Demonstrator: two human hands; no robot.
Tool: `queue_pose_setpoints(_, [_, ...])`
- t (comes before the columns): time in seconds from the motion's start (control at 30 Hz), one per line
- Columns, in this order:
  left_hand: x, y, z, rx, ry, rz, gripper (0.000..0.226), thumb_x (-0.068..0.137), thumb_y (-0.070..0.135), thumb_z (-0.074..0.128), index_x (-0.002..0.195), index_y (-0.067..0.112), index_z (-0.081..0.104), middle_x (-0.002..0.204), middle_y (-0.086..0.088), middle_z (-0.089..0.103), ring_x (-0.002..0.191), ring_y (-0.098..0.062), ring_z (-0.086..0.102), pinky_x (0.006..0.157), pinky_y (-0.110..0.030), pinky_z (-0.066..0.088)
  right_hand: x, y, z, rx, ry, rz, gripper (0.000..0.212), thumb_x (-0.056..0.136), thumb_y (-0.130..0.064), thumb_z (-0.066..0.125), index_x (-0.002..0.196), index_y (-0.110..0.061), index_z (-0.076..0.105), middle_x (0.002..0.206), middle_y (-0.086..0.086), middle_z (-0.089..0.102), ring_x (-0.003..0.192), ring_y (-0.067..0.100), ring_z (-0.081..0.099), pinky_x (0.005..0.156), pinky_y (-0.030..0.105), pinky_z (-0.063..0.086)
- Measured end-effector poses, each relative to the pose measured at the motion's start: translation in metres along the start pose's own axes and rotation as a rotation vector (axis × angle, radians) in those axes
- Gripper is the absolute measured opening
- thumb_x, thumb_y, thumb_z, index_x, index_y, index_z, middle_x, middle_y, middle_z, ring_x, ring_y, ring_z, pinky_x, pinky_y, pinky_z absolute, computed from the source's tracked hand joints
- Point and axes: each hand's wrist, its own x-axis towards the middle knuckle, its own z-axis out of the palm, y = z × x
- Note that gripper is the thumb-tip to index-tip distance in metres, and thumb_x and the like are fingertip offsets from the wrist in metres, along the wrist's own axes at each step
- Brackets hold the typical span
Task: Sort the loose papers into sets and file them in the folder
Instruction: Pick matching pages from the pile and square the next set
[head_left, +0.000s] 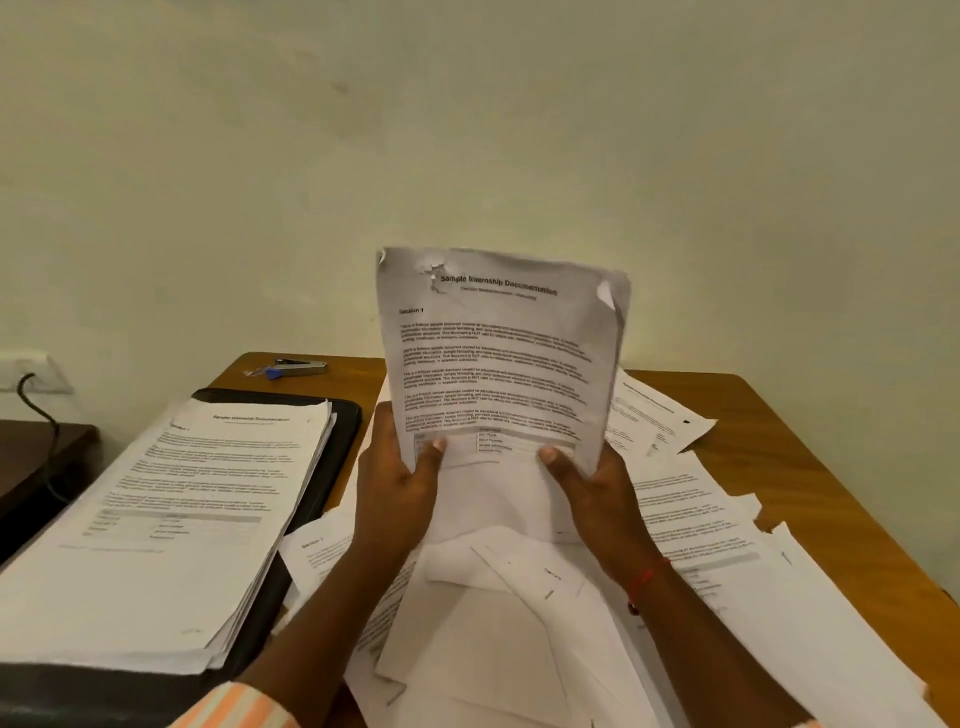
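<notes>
1. Table (810, 441) first: wooden, with most of the near side buried under loose papers (696, 525) that overlap every which way.
2. Folder (347, 431) is the black thing lying flat on the left. A sorted stack (171, 499) sits on top of it, title page up, edges roughly squared.
3. Held set (498, 358) is a few sheets standing upright above the mess. The "Sample Internship Documentation" page faces the person, and the top corners are curled and a bit crumpled.
4. Left hand (400, 483) and right hand (592, 488) each grip a bottom corner of that set, thumbs on the front (the right wrist has a red thread on it).
5. Stapler (301, 368) sits at the far edge of the table, well apart from both hands.
6. My read: one set is being gathered and squared up. Next it probably wants its bottom edge tapped level, then goes to the stapler or onto the stack on the left. One hand has to let go for that, so the other needs a firm pinch or the sheets will fan out.
</notes>
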Motion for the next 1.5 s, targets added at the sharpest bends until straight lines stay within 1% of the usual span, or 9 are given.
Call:
queue_pose_setpoints(0.13, [0.010, -0.005, -0.006, 0.070, -0.078, -0.105, 0.040, 0.098, 0.019, 0.064, 0.128, 0.036, 0.043, 0.109, 0.029, 0.057, 0.098, 0.006, 0.059, 0.072, -0.013, 0.051, 0.001, 0.007, 0.001, -0.132, -0.047, 0.020, 0.054, 0.090, -0.050, 0.064, 0.137, -0.026, 0.054, 0.130, -0.010, 0.064, 0.125, 0.010, 0.057, 0.104, 0.033, 0.048])
queue_pose_setpoints(0.23, [0.025, -0.013, -0.019, 0.017, -0.138, -0.275, 0.044, 0.098, 0.017, 0.063, 0.132, 0.039, 0.044, 0.108, 0.025, 0.059, 0.093, 0.002, 0.059, 0.070, -0.016, 0.048, 0.006, -0.002, -0.007, -0.131, 0.070, 0.036, 0.026, 0.100, -0.045, 0.054, 0.104, -0.021, 0.064, 0.100, -0.009, 0.073, 0.094, 0.011, 0.070, 0.075, 0.025, 0.056])
queue_pose_setpoints(0.3, [0.030, -0.022, -0.026, -0.034, -0.139, -0.398, 0.044, 0.098, 0.013, 0.063, 0.134, 0.034, 0.048, 0.117, 0.012, 0.064, 0.101, -0.010, 0.063, 0.079, -0.027, 0.051, 0.014, 0.002, -0.022, -0.398, 0.233, 0.072, 0.029, 0.102, -0.043, 0.051, 0.095, -0.016, 0.060, 0.090, -0.001, 0.072, 0.078, 0.019, 0.070, 0.058, 0.023, 0.051])
queue_pose_setpoints(0.4, [0.027, -0.028, -0.027, -0.142, -0.051, -0.552, 0.046, 0.099, 0.005, 0.059, 0.137, 0.028, 0.050, 0.117, 0.006, 0.064, 0.105, -0.020, 0.062, 0.087, -0.035, 0.048, 0.021, 0.020, -0.042, -0.941, 0.210, 0.265, 0.044, 0.093, -0.057, 0.058, 0.097, -0.014, 0.061, 0.096, 0.007, 0.071, 0.087, 0.027, 0.067, 0.071, 0.032, 0.052])
queue_pose_setpoints(0.6, [0.029, -0.032, -0.032, -0.272, 0.109, -0.613, 0.053, 0.098, -0.004, 0.054, 0.144, 0.022, 0.050, 0.125, 0.001, 0.065, 0.104, -0.017, 0.063, 0.073, -0.026, 0.050, 0.016, 0.029, -0.030, -1.117, 0.055, 0.348, 0.080, 0.074, -0.081, 0.060, 0.121, -0.016, 0.053, 0.120, 0.011, 0.055, 0.113, 0.031, 0.057, 0.086, 0.040, 0.048])
queue_pose_setpoints(0.77, [0.029, -0.033, -0.031, -0.250, 0.085, -0.612, 0.048, 0.099, -0.002, 0.055, 0.137, 0.027, 0.050, 0.101, 0.012, 0.063, 0.090, -0.011, 0.062, 0.068, -0.025, 0.048, 0.017, 0.030, -0.034, -1.169, 0.075, 0.367, 0.082, 0.077, -0.079, 0.060, 0.129, -0.016, 0.050, 0.125, 0.013, 0.053, 0.116, 0.031, 0.054, 0.088, 0.040, 0.048])
queue_pose_setpoints(1.07, [0.027, -0.030, -0.029, -0.255, 0.104, -0.594, 0.054, 0.097, -0.005, 0.054, 0.142, 0.025, 0.048, 0.126, 0.000, 0.063, 0.110, -0.021, 0.063, 0.080, -0.028, 0.051, 0.018, 0.032, -0.033, -1.153, 0.077, 0.237, 0.074, 0.079, -0.070, 0.065, 0.126, -0.014, 0.053, 0.127, 0.013, 0.051, 0.119, 0.028, 0.046, 0.093, 0.040, 0.045])
queue_pose_setpoints(1.3, [0.030, -0.030, -0.028, -0.225, 0.052, -0.611, 0.042, 0.098, -0.009, 0.051, 0.131, 0.017, 0.053, 0.102, 0.003, 0.067, 0.083, -0.006, 0.063, 0.053, -0.014, 0.050, 0.000, 0.025, 0.005, -1.175, -0.396, 0.003, 0.094, 0.076, -0.085, 0.051, 0.146, -0.023, 0.038, 0.152, 0.004, 0.035, 0.144, 0.024, 0.028, 0.114, 0.045, 0.020])
queue_pose_setpoints(1.5, [0.028, -0.033, -0.027, -0.159, 0.036, -0.655, 0.031, 0.100, 0.000, 0.054, 0.125, 0.015, 0.058, 0.105, -0.003, 0.065, 0.083, -0.010, 0.059, 0.061, -0.021, 0.044, 0.001, 0.027, 0.010, -1.138, -0.478, -0.006, 0.088, 0.081, -0.078, 0.053, 0.149, -0.024, 0.038, 0.157, 0.004, 0.031, 0.146, 0.022, 0.025, 0.116, 0.043, 0.015])
